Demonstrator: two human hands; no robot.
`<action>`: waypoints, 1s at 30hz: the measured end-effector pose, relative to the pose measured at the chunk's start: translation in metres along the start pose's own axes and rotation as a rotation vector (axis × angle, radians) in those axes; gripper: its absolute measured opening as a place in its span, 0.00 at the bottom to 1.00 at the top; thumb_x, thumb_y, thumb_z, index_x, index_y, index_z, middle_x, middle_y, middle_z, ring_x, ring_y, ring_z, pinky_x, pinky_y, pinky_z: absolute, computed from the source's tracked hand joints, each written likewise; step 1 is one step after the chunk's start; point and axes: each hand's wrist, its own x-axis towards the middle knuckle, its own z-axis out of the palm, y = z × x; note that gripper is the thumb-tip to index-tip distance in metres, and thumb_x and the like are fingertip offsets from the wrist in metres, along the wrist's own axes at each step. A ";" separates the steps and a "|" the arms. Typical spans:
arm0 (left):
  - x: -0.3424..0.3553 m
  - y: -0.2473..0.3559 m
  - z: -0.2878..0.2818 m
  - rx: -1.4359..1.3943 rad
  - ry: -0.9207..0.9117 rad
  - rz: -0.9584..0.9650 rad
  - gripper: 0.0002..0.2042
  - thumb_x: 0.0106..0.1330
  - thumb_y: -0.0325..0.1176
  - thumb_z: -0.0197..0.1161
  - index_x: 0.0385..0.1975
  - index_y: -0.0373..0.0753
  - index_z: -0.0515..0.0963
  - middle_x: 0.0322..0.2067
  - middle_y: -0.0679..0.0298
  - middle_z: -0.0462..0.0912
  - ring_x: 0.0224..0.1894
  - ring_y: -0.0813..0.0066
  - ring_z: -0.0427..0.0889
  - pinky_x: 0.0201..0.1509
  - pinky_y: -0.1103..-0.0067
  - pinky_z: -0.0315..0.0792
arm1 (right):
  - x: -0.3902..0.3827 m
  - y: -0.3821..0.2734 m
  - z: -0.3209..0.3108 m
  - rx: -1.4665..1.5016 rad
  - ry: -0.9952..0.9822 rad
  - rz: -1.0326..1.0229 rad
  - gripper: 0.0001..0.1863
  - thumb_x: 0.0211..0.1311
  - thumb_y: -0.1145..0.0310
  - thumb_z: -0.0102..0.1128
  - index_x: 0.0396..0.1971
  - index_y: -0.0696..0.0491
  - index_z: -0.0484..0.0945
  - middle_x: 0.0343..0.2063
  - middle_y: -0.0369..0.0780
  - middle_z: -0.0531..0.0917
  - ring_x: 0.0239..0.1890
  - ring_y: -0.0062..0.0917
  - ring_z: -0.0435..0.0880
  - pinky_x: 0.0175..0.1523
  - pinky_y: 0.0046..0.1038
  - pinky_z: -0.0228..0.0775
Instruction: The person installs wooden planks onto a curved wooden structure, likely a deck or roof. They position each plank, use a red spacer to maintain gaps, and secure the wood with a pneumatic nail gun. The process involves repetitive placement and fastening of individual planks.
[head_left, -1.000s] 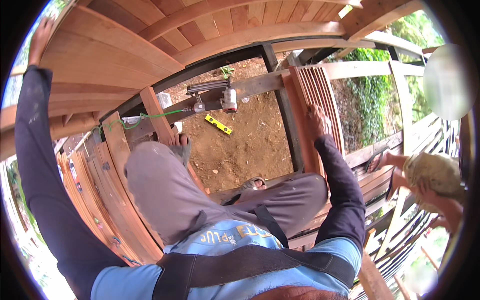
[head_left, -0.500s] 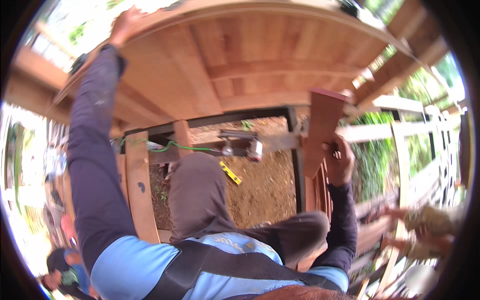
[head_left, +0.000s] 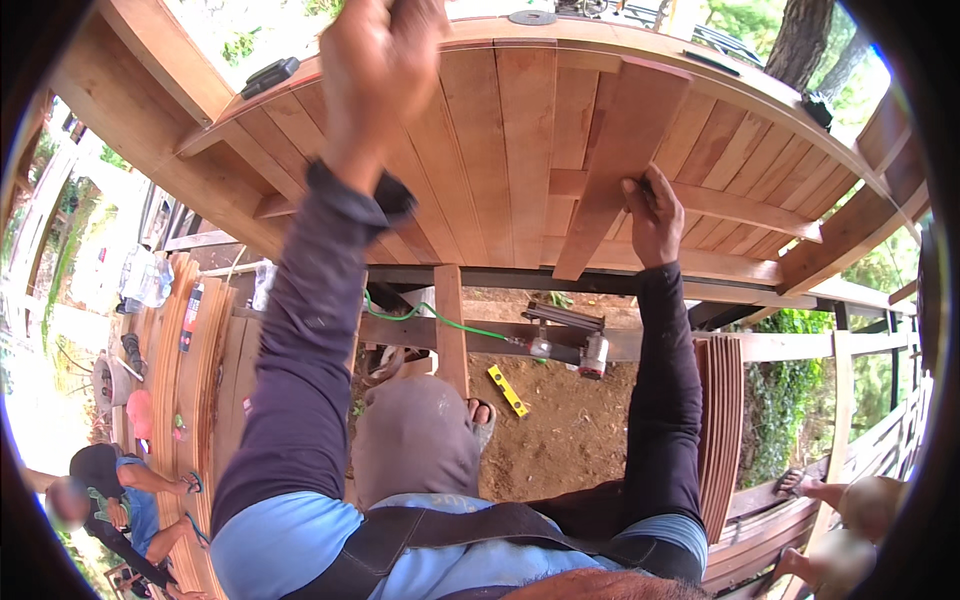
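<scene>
My right hand (head_left: 655, 215) is closed on the right edge of a reddish-brown wooden board (head_left: 628, 140). The board lies slanted against a panel of lighter wooden slats (head_left: 470, 130), crossing its horizontal rail. My left hand (head_left: 380, 85) is raised over the panel's upper edge, left of the board. Its fingers look curled, but the picture's top edge cuts them off, so whatever they may hold is hidden.
Below the panel lie a nail gun (head_left: 592, 355) on a green hose (head_left: 455, 322) and a yellow spirit level (head_left: 508, 390). Stacked boards (head_left: 722, 430) stand at right. A dark tool (head_left: 270, 77) rests on the beam. People sit at lower left and lower right.
My right hand has brought the board from the right up against the panel. My left hand has moved right from the panel's upper left edge. The view has shifted too.
</scene>
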 end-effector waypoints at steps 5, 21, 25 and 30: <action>-0.068 -0.034 0.047 -0.223 -0.203 -0.178 0.09 0.76 0.35 0.60 0.37 0.35 0.79 0.24 0.69 0.82 0.26 0.87 0.75 0.30 0.85 0.70 | -0.001 0.037 0.051 0.006 0.084 0.014 0.21 0.67 0.66 0.68 0.57 0.58 0.80 0.47 0.40 0.87 0.48 0.22 0.84 0.52 0.26 0.73; -0.050 -0.057 0.120 0.064 -0.149 -0.054 0.07 0.70 0.32 0.63 0.31 0.36 0.79 0.22 0.61 0.86 0.21 0.65 0.85 0.27 0.72 0.74 | 0.035 0.083 0.076 0.179 0.117 -0.017 0.22 0.66 0.63 0.68 0.58 0.56 0.80 0.50 0.43 0.87 0.51 0.30 0.85 0.53 0.30 0.74; -0.046 -0.060 0.124 0.212 -0.100 0.049 0.08 0.68 0.33 0.64 0.28 0.38 0.78 0.19 0.59 0.84 0.22 0.60 0.85 0.26 0.70 0.75 | 0.043 0.081 0.081 0.200 0.128 -0.023 0.22 0.67 0.63 0.67 0.58 0.56 0.80 0.50 0.43 0.87 0.50 0.29 0.85 0.52 0.29 0.74; -0.045 -0.057 0.128 0.395 -0.040 0.135 0.08 0.66 0.34 0.66 0.27 0.39 0.79 0.17 0.59 0.83 0.20 0.62 0.85 0.24 0.71 0.73 | 0.040 0.071 0.091 0.191 0.117 0.006 0.21 0.69 0.73 0.65 0.59 0.60 0.78 0.47 0.35 0.85 0.49 0.17 0.81 0.57 0.20 0.71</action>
